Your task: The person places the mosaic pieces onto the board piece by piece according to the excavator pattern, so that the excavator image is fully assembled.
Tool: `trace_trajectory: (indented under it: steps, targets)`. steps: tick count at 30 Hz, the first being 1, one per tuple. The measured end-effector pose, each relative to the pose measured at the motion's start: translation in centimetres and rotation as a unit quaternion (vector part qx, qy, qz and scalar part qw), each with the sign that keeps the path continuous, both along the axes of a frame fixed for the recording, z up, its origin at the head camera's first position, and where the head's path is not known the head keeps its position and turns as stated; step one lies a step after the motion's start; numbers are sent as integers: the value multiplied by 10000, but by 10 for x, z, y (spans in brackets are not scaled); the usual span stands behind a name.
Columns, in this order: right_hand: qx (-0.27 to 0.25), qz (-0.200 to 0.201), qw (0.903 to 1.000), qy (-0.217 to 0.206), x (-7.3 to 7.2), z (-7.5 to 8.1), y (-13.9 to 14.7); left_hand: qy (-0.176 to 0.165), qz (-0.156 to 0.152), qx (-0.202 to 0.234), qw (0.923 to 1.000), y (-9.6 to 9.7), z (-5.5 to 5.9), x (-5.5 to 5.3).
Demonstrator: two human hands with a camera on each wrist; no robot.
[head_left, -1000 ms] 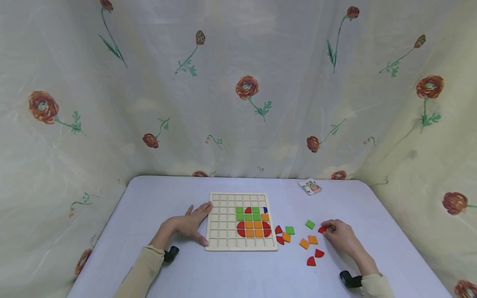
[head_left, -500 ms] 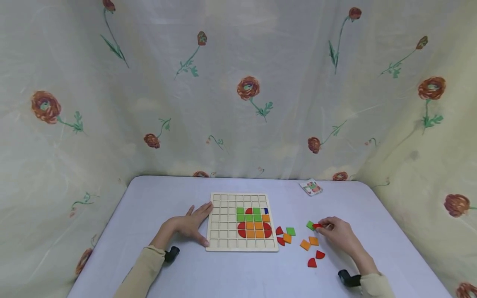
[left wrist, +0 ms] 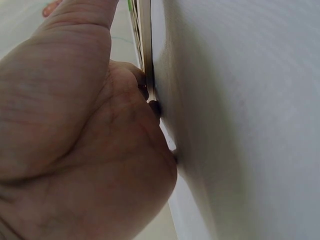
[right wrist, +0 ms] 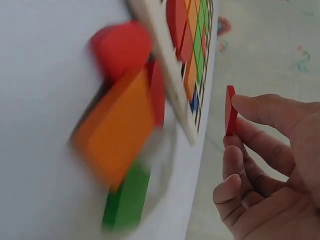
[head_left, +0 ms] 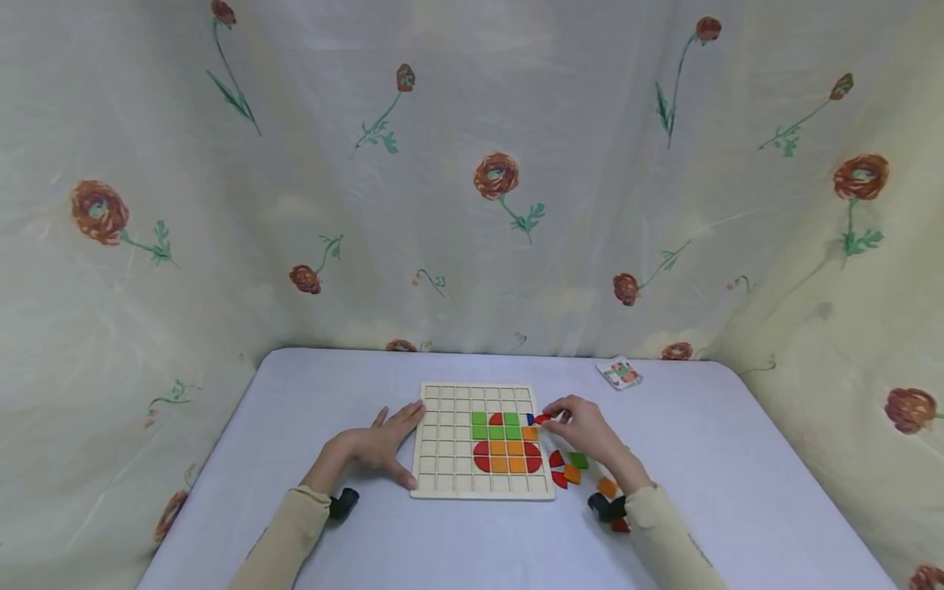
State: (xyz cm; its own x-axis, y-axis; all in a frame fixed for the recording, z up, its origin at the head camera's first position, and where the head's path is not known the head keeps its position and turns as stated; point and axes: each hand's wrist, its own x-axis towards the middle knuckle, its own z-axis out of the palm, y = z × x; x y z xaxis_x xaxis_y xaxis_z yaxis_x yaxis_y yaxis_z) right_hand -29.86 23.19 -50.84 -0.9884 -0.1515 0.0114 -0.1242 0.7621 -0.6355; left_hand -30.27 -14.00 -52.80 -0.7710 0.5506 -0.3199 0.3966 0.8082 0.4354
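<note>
My left hand (head_left: 379, 447) rests spread along the left edge of a pale wooden grid board (head_left: 442, 442), its thumb by the near left corner. In the left wrist view, the fingertips meet the board's edge. Between thumb and fingers, my right hand (head_left: 586, 426) pinches a red quarter-circle tile (right wrist: 230, 111), held at the board's right edge beside a small blue piece (head_left: 530, 419) in a cell. Green squares (head_left: 479, 424), orange squares (head_left: 507, 456) and red rounded tiles (head_left: 482, 456) fill part of the grid's right half.
Loose tiles lie right of the board: red ones (head_left: 556, 459), an orange square (head_left: 572, 474) and a green square (head_left: 578, 460). More, including another orange tile (head_left: 607, 487), are partly hidden under my right forearm. A printed card (head_left: 619, 373) lies near the far edge.
My right hand, pinching the red tile, has moved left from the loose tiles on the right to the board's right edge. The left hand has stayed at the board.
</note>
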Motion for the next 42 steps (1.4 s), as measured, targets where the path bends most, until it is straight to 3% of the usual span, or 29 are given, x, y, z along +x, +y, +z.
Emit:
trace_trajectory:
  steps: [8,14,25,33,42]
  targets:
    - [-252,174,9995,-91,-27,-8,-61,25,-50,-23,10000,0,-2,-3]
    - [-419,360,9985,-19,-40,-14,-88,-14,-33,-56,10000,1,-1,-3]
    - [-301,295,9988,-249,-53,-20,-98,45,-122,-25,9999,1,0,-2]
    - [-299,462,9983,-207,-52,-18,-103,47,-99,-82,9999,-1,0,0]
    - [-268,318,9990,-190,-53,-20,-104,46,-126,-101,9999,-2,1,0]
